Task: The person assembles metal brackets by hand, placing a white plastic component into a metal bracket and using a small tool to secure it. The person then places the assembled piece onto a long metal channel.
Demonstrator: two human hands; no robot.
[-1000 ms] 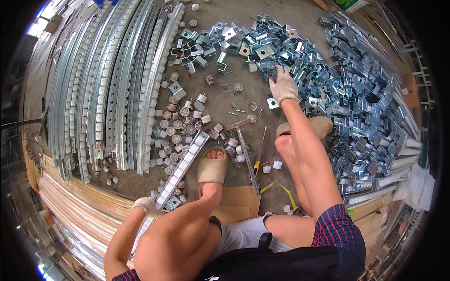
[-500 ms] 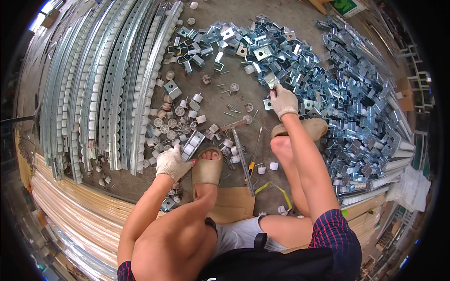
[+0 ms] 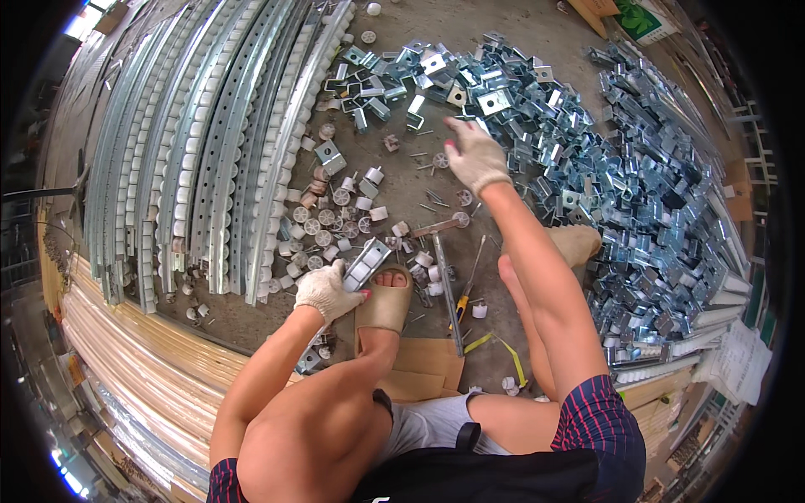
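While left hand (image 3: 325, 293) grips roller rail (image 3: 366, 263), right hand (image 3: 478, 157) half-spread, near brackets (image 3: 537, 113)

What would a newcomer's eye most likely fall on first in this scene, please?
Probably the big heap of shiny metal brackets, sprawling from the top centre down the right side of the floor. Opposite, on the left, lie long metal rails, several lined with white rollers. Between them, the gloved left grip holds a roller track beside a beige sandal, while the gloved right grip is at the heap's inner edge.
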